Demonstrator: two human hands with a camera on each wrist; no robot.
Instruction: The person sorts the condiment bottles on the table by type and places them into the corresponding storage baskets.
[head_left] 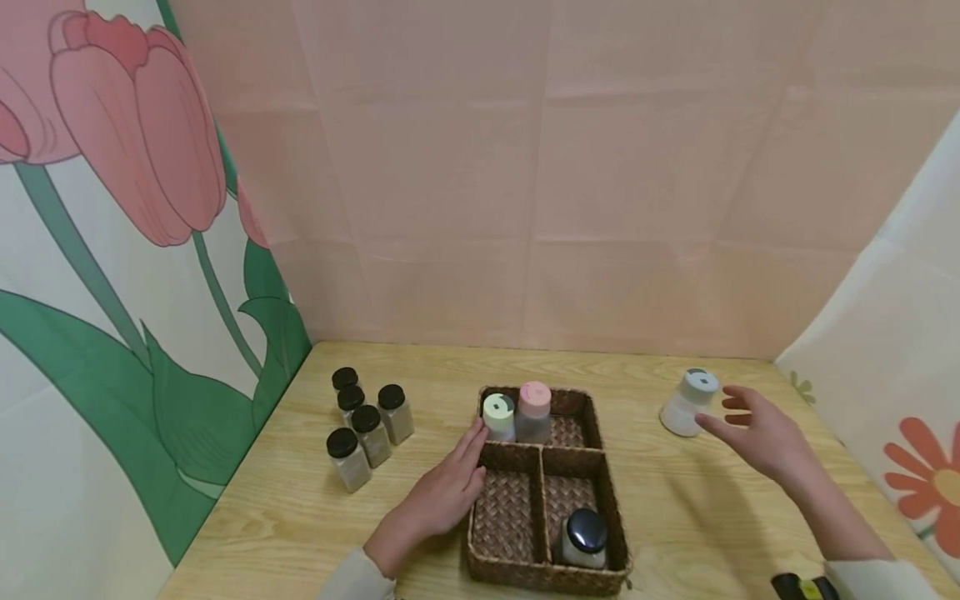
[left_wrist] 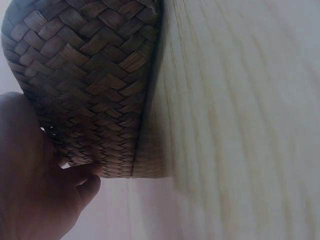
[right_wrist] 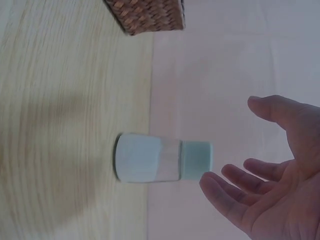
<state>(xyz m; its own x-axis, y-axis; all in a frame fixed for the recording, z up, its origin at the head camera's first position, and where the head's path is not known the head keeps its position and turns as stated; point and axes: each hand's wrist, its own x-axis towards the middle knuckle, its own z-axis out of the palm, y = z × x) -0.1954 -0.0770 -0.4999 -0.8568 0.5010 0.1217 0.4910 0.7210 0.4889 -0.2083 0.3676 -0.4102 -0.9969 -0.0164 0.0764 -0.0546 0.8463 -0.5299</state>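
A brown woven basket (head_left: pixel 510 574) with three compartments stands on the table. My left hand (head_left: pixel 444 493) rests along its left wall, fingertips at the rim; the left wrist view shows the fingers touching the weave (left_wrist: pixel 100 85). To the right, a jar with a pale blue-green cap (right_wrist: pixel 196 160) and white contents stands upright. My right hand (head_left: pixel 768 437) is just right of this jar, thumb and fingers spread apart, with no clear contact. In the basket's back compartment are a yellow-green-capped jar (head_left: pixel 498 414) and a pink-capped jar (head_left: pixel 534 413). A jar with a shiny black lid (head_left: pixel 585 537) stands in the front right compartment.
Several clear jars with black lids (head_left: pixel 348 461) are grouped on the table left of the basket. A black and yellow object (head_left: pixel 806 587) lies partly in view by the right sleeve. Pinkish fabric (head_left: pixel 525 208) hangs behind the table (head_left: pixel 675 533).
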